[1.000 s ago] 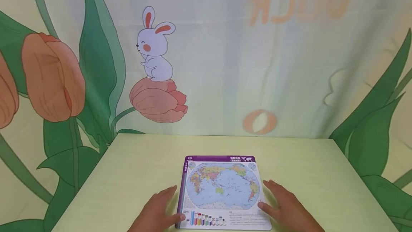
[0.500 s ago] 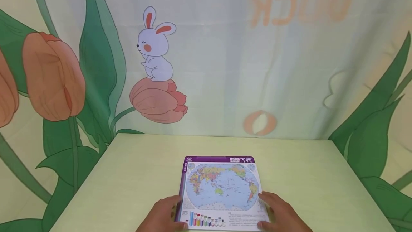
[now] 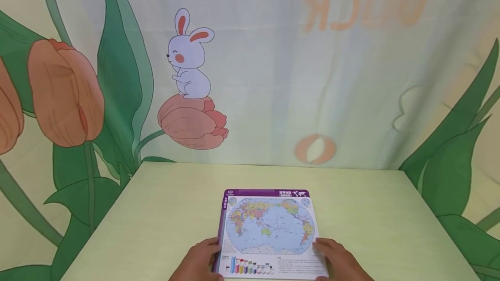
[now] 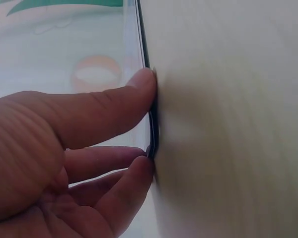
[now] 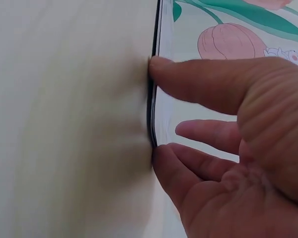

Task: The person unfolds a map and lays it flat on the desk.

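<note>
Both hands hold the sides of a map board

The map board [image 3: 269, 229] lies face up on the tabletop [image 3: 156, 216], toward the person's side, its purple band [image 3: 254, 192] along the far edge and its coloured bars [image 3: 250, 266] near the bottom. The left hand [image 3: 197, 261] pinches the lower left side, with fingertips along the edge and the thumb at the near corner. The right hand [image 3: 343, 261] does the same at the lower right. In both wrist views the fingertips touch the thin dark rim close to the tabletop; whether the rim is slightly raised, I cannot tell.

Wide stretches of tabletop run left and right of the hands, and a shallower strip lies between the purple band and the curtain [image 3: 265, 77] at the back. The near edge of the tabletop is out of view. On the curtain are large tulips [image 3: 66, 92] and a white rabbit [image 3: 191, 64].

A second ago the hands were spread wider, their fingers reaching farther up beside the map board. Now they have closed in on its sides and sit lower, while the map board has hardly shifted.
</note>
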Demonstrator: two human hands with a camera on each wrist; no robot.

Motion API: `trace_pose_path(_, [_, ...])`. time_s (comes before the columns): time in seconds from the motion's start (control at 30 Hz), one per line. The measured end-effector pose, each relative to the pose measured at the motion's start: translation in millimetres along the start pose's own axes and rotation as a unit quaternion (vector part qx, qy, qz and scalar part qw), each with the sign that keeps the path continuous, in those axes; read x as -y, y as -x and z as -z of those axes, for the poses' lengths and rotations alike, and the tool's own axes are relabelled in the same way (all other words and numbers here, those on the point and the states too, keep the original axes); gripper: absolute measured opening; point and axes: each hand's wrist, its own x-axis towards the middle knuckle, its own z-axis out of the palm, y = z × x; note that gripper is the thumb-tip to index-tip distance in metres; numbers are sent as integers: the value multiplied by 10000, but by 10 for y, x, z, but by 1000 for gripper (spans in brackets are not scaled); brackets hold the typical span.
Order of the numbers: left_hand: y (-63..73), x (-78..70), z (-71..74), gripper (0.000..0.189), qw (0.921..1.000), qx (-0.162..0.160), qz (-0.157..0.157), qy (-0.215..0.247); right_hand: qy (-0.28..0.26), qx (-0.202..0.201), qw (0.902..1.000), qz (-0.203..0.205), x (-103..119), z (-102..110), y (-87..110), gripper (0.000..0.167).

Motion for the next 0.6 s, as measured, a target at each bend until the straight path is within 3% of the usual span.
trace_pose_path(0.17, [13,9,-11,73,9999,77,77,-38,-383,192,9985,-344,3,15,9,81])
trace_pose_path(0.37, [11,31,-7,73,9999,122,71,-42,-212,180,9994,-185,23,32,-4,78])
trace_pose_path(0.6, [24,11,-26,72,9997,85,-36,-217,-318,195,9969,-687,108,79,-93,76])
